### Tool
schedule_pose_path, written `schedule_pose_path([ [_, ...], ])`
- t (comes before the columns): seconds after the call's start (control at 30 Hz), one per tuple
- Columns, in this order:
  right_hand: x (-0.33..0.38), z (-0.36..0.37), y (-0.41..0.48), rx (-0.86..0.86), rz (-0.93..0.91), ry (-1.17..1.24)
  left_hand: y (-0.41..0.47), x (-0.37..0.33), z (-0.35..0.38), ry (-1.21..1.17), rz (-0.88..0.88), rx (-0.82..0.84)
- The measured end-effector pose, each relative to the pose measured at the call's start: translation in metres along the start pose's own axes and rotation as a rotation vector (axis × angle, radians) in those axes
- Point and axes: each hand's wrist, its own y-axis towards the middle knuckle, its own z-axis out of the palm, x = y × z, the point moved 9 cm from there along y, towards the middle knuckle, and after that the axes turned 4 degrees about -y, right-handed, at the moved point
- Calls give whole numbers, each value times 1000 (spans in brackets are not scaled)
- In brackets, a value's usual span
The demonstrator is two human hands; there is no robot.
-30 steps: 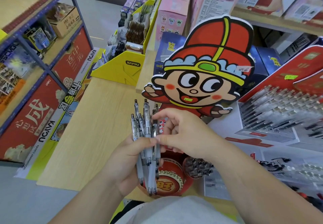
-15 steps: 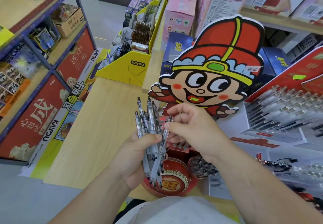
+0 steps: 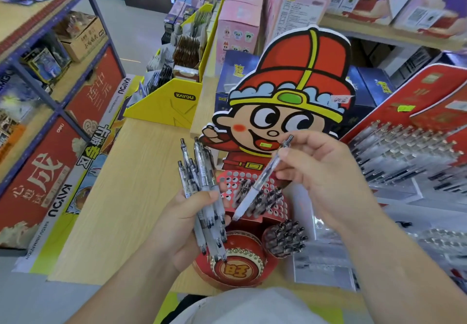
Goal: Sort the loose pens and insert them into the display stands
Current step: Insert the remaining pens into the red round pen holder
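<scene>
Head view: single pen (image 3: 262, 177), pulled clear of the pen bundle (image 3: 202, 184) since the earlier frame, is pinched tilted in the right grip (image 3: 321, 169), tip down over the red display stand (image 3: 228, 180), frame centre. Bundle is held upright in the curled left grip (image 3: 185, 225), lower centre.

Bright, even indoor light, soft shadows, wide-angle bending and slight blur at edges.
</scene>
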Motion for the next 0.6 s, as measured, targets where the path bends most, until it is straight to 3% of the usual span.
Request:
schedule_pose_path([
  [0.3,18,-49,-6,-186,-258,-217,5,9,-1,24,-9,6],
  [0.6,-31,-23,14,4,-219,-509,5,10,-7,39,-3,-40],
])
